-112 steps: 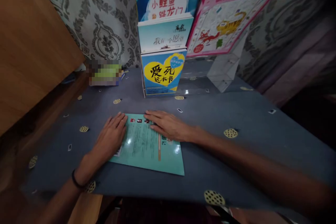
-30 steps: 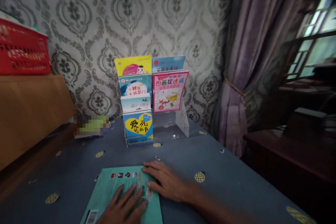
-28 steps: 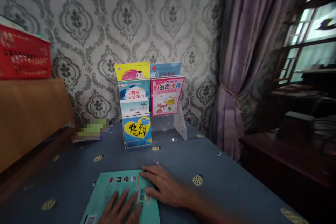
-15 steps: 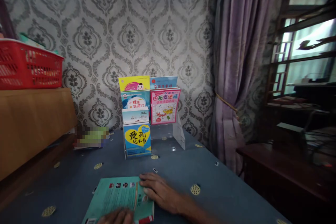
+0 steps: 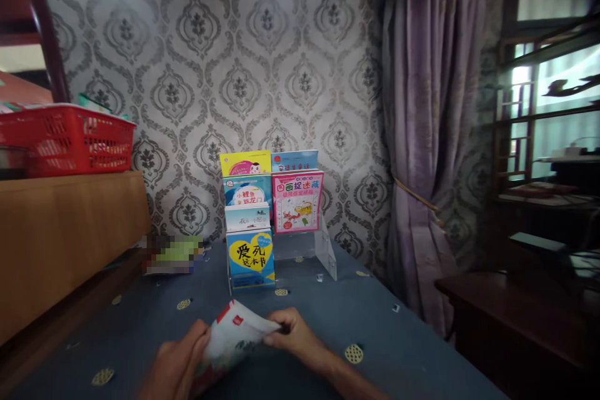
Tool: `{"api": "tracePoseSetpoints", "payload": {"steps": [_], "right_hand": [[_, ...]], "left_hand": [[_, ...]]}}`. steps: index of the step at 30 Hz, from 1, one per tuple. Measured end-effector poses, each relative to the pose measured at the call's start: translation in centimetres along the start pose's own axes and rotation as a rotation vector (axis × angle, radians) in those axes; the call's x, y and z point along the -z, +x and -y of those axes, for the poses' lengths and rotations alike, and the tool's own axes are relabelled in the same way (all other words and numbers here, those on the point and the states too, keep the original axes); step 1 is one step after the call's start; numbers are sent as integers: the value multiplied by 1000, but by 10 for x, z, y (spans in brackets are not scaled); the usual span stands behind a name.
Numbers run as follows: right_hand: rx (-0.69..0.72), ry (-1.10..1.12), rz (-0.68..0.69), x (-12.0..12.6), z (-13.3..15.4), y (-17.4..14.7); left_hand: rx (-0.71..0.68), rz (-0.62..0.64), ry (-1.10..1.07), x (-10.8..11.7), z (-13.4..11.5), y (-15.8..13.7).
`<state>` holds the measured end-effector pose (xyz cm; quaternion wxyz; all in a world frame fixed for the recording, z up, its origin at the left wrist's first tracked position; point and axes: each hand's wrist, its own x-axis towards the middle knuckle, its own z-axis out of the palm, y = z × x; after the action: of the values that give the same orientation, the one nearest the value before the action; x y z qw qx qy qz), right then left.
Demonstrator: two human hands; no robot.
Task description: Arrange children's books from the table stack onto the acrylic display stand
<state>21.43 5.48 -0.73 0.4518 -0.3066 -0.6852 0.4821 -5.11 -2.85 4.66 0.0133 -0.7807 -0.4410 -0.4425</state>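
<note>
Between my two hands is a book [image 5: 232, 337], raised at a tilt over the near part of the table. Its whitish cover has a small red label and a red corner; the lower part is blurred. My left hand [image 5: 178, 359] is closed on the book's left edge. At the right corner my right hand [image 5: 293, 334] pinches the book between thumb and fingers. Beyond them stands a clear plastic book rack [image 5: 325, 253]. Its left column holds several picture books, with a blue one with a yellow heart [image 5: 250, 259] in front. A pink book [image 5: 297, 203] and a blue book [image 5: 295, 160] fill the right column's upper tiers.
A dark blue patterned cloth [image 5: 323, 306] covers the table. Further left lies a pixelated greenish item [image 5: 173, 255]. A red plastic basket [image 5: 89, 140] rests on a wooden cabinet [image 5: 70, 225]. The purple curtain [image 5: 435, 106] and a dark wooden table [image 5: 520, 319] are at the right.
Earlier, a teal book lay flat under both hands. Now both hands grip a raised book with a whitish cover; whether it is the same book, I cannot tell. The camera view has shifted slightly.
</note>
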Motion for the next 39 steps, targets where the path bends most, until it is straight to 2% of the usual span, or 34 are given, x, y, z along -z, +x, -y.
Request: {"api": "tracePoseSetpoints", "payload": {"steps": [4,6,8,10,13,15,18,20,23,25,30,33,35,39], "right_hand": [[17,353,-85,-8,11,0],[18,468,-16,-13,17,-2],[-12,502,58,-18,23,-5],[-57,513,59,-20,27,-7],[-101,519,-42,-18,32,-7],[-144,473,-71,-16,31,-5],[-228,282,-68,-14,21,0],[-268,149,-50,-15,10,4],[-314,46,-27,-17,-6,9],[-328,-49,-24,-16,-13,10],[-309,-344,-100,-7,-7,6],[-165,-671,-105,-20,8,5],[2,-894,33,-43,19,8],[299,-935,490,-101,28,27]], "left_hand": [[110,-24,-146,20,-11,22],[206,-78,-239,27,-17,36],[367,-138,-424,28,-23,48],[562,-180,-671,20,-27,55],[818,-191,-950,-3,-18,55],[941,-205,-1009,-21,-4,47],[1052,-208,-972,-41,22,30],[1021,-135,-826,-46,38,19],[923,146,-517,-41,60,6],[884,250,-404,-32,72,1],[720,278,-216,-14,94,2],[622,252,-172,-17,100,9],[560,237,-177,-26,106,12],[447,184,-245,-48,127,12]]}}
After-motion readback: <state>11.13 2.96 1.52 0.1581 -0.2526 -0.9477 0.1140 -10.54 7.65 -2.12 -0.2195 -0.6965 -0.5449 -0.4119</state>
